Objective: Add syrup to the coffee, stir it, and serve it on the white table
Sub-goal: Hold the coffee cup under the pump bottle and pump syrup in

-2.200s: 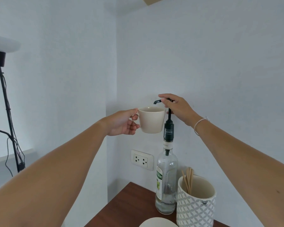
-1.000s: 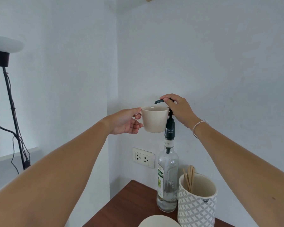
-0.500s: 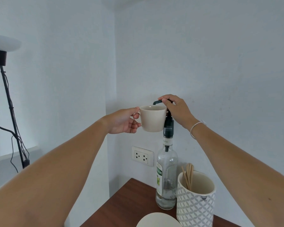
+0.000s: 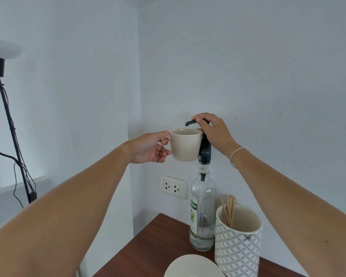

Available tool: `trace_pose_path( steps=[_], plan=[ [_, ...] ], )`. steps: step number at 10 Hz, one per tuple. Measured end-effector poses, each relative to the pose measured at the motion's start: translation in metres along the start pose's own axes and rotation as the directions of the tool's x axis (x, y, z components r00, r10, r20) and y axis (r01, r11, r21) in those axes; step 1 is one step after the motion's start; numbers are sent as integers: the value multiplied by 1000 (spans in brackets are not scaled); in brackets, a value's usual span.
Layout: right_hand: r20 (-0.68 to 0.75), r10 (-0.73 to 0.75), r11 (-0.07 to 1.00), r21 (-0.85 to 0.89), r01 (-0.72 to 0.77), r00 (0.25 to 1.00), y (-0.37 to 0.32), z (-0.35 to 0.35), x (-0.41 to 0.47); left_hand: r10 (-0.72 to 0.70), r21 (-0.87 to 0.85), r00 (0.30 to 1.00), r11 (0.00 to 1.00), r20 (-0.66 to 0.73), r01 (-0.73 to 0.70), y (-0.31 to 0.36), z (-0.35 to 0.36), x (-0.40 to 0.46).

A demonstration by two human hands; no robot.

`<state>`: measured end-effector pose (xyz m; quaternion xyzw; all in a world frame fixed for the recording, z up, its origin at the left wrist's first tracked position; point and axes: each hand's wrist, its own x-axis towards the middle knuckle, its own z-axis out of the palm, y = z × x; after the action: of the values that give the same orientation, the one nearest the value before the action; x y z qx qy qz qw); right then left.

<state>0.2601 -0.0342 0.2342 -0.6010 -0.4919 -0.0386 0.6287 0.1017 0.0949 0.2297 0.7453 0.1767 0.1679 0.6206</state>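
- My left hand (image 4: 148, 148) held the cream cup (image 4: 185, 144) by its handle, fingers curled round the handle and thumb on top, with the cup raised in the air and upright.
- I could not see into the cup from this angle, so its contents could not be confirmed.
- My right hand (image 4: 212, 132) rested on top of the black pump head (image 4: 191, 123) of the syrup bottle (image 4: 203, 212), fingers curled over the head and thumb against its side.
- The pump spout pointed left and ended just above the cup's rim, over the opening.
- The cup's right side stood just beside the dark pump collar; I could not tell whether they touched.
- The two hands were apart, with the cup between them.
- The syrup bottle stood upright on the dark wooden table (image 4: 148, 252), near the wall corner. The glass was clear and a little liquid showed at the bottom.
- A patterned white holder (image 4: 238, 244) stood just right of the bottle, possibly touching it, with wooden stir sticks (image 4: 229, 208) leaning inside.
- A pale saucer (image 4: 192, 266) lay on the table at the lower edge of the view, in front of bottle and holder.
- A double wall socket (image 4: 173, 186) sat on the wall left of the bottle.
- A floor lamp (image 4: 6, 120) stood at the far left.
- A thin bracelet (image 4: 237, 155) circled my right wrist.
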Motion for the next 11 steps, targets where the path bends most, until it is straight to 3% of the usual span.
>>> trace_pose_path(
  steps=[11],
  plan=[
    [-51, -14, 999, 39, 16, 999, 17, 8, -7, -17, 2, 1000, 1000, 8, 17, -15, -3, 5]
  ],
)
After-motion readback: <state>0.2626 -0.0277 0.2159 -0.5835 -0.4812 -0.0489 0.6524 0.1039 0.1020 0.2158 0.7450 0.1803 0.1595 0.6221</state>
